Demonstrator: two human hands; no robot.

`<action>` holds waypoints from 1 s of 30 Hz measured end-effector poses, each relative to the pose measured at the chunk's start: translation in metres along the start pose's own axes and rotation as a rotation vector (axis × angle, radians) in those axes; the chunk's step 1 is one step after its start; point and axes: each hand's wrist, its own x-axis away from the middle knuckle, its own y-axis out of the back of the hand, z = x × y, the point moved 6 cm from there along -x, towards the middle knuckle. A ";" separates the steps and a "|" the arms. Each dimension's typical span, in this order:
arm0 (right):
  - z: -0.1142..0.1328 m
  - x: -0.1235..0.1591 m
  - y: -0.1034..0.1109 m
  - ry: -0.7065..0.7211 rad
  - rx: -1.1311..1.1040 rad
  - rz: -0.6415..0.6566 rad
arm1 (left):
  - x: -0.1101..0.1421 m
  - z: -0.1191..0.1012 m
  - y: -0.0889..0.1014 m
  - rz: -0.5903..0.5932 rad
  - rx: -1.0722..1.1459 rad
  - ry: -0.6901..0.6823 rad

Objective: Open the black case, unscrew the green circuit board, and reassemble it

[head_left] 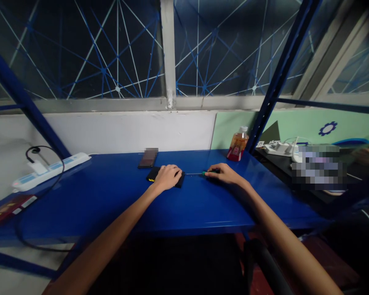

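left hand [167, 177] lies over a flat black box [179, 181], center frame on the blue counter [184, 209], can't tell if its fingers grip; right hand [224, 173] pinches a green-handled screwdriver [204, 173].

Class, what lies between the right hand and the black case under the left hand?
In the head view, a screwdriver's metal shaft stretches from the right hand toward the black case.

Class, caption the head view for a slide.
Left hand on a black box, right hand gripping a screwdriver, at a blue table.
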 end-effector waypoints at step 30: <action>0.005 0.001 -0.003 -0.018 -0.110 -0.017 | 0.000 -0.001 0.002 0.013 0.019 0.004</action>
